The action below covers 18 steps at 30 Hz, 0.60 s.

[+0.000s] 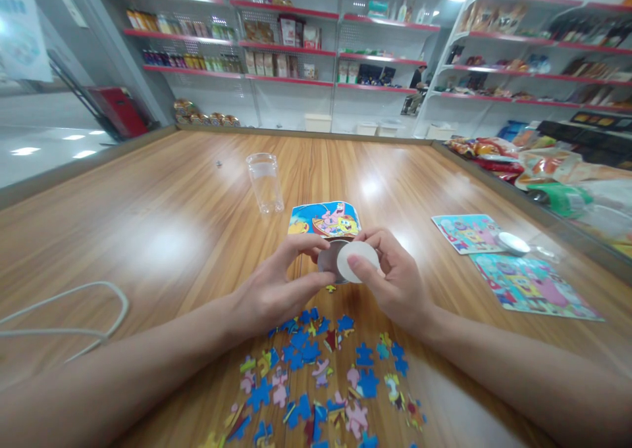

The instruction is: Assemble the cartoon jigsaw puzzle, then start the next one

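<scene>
My left hand (276, 290) grips a small clear round container (330, 260) above the wooden table (148, 237). My right hand (395, 283) pinches a white round lid (358, 262) at the container's mouth. Just below both hands lie several loose jigsaw pieces (320, 375), mostly blue and pink, scattered over the near part of the table. A cartoon picture card (324, 219) lies just beyond my hands.
A clear empty plastic jar (265, 182) stands upright behind the card. Two more cartoon puzzle sheets (518, 270) and a white lid (513, 243) lie at the right. A white cable (74, 313) loops at the left. Snack bags and store shelves surround the table.
</scene>
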Tool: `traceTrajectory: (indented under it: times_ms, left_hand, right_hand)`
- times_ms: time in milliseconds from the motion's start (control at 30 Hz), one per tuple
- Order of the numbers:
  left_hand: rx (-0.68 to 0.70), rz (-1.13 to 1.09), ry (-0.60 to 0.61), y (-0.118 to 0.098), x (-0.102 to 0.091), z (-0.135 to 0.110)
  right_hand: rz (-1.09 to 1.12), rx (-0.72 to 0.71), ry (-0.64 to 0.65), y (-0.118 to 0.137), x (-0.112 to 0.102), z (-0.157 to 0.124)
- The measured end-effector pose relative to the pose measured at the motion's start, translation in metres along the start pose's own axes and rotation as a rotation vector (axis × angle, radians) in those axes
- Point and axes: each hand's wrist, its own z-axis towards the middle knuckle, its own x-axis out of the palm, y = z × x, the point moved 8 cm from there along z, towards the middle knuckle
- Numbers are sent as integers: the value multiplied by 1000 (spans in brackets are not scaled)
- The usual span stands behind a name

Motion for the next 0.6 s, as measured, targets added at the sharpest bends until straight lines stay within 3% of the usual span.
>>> traceTrajectory:
  times_ms: [167, 433, 600]
  left_hand:
    - [-94, -193, 51, 3, 2, 4]
    - [-30, -221, 180, -10, 4, 6]
    - [50, -146, 129, -12, 2, 4]
  right_hand:
    - [114, 152, 114, -8, 13, -5]
    - [80, 67, 293, 4, 27, -5]
    - [133, 71, 346, 4, 25, -9]
